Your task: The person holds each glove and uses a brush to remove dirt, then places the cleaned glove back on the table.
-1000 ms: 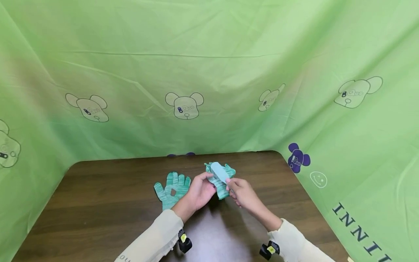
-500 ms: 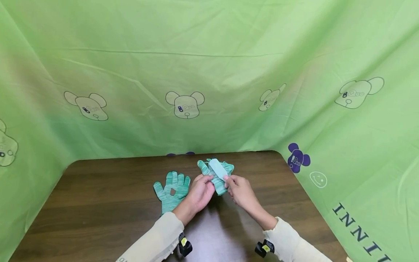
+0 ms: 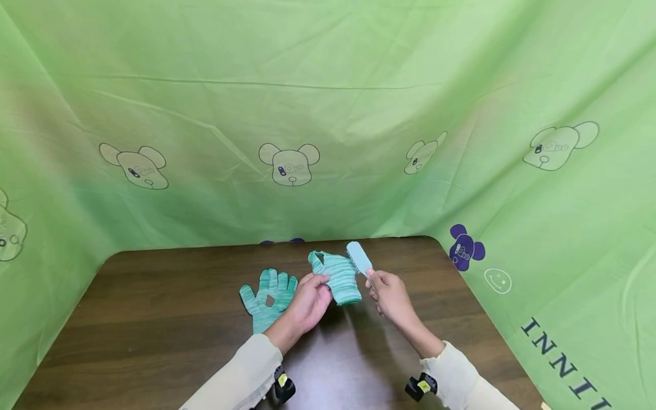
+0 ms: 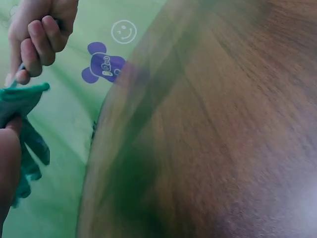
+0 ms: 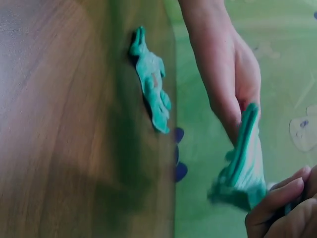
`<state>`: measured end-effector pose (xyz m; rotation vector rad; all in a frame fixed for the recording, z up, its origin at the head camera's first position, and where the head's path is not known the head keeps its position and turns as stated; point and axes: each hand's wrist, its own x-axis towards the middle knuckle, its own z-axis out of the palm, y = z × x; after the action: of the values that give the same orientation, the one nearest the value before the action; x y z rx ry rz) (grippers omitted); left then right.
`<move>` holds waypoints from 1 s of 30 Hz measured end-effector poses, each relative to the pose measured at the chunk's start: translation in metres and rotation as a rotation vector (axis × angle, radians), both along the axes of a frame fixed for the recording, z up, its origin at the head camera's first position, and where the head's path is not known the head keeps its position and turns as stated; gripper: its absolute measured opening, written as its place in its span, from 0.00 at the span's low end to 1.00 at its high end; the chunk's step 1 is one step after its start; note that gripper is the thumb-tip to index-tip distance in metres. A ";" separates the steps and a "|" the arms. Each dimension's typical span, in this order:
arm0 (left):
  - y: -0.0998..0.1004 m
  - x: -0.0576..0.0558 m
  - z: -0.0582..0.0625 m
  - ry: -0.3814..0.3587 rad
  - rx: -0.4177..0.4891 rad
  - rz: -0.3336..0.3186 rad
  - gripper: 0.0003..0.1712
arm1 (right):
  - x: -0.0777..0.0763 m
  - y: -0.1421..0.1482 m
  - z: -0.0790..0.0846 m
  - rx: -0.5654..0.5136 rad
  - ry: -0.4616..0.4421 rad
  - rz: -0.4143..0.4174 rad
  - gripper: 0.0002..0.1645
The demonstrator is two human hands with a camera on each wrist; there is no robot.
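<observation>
- We see the brush (image 3: 360, 259) shifted: half a second ago it lies across the middle of the held glove (image 3: 342, 280); now it is at the glove's right edge, turned so its bristles face the knit.
- With that shift, the glove's striped face shows uncovered between our two grips, and we judge a brushing stroke to be at its outer end.
- Our left hand (image 3: 309, 303) keeps its pinch on the glove's left edge, thumb on top; our right hand (image 3: 390, 296) grips the brush by its handle.
- Left of the left-hand grip, the second glove (image 3: 260, 313) lies spread on the table (image 3: 154, 319), partly behind that forearm.
- From the left wrist we see several glove fingers (image 4: 37, 144) reaching past the thumb; the head view hides most of them.
- Only the head view shows us the brush's head clearly; whether its bristles touch the knit, we cannot tell.
</observation>
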<state>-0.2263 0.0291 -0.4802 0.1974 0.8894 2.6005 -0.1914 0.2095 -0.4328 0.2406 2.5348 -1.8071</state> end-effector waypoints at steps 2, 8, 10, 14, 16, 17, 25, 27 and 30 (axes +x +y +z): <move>0.001 0.000 0.003 0.017 0.006 -0.018 0.32 | 0.002 -0.005 0.001 -0.027 0.014 0.028 0.25; 0.009 -0.002 0.010 0.042 0.012 -0.051 0.33 | 0.005 -0.018 0.005 0.071 0.053 0.094 0.24; 0.010 -0.003 0.010 0.040 0.016 -0.045 0.33 | 0.005 -0.018 0.007 0.109 0.062 0.073 0.24; 0.009 -0.003 0.008 0.033 0.006 -0.038 0.33 | 0.004 -0.013 0.010 0.135 0.057 0.029 0.23; 0.007 -0.003 0.006 0.021 -0.007 -0.031 0.31 | 0.003 -0.009 0.010 0.143 0.055 0.019 0.24; 0.006 -0.003 0.005 0.017 -0.014 -0.026 0.30 | 0.003 -0.007 0.010 0.144 0.054 0.014 0.24; 0.001 0.001 0.002 0.039 -0.024 -0.032 0.27 | -0.002 0.005 0.003 0.108 0.015 -0.016 0.25; 0.000 0.001 0.003 0.038 -0.024 -0.034 0.27 | -0.002 0.004 0.003 0.099 0.015 -0.025 0.25; 0.001 0.000 0.005 0.036 -0.029 -0.033 0.26 | 0.001 0.000 0.005 0.069 0.037 -0.022 0.26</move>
<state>-0.2262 0.0304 -0.4756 0.2499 0.9279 2.5600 -0.1901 0.2095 -0.4281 0.2400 2.6329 -1.7502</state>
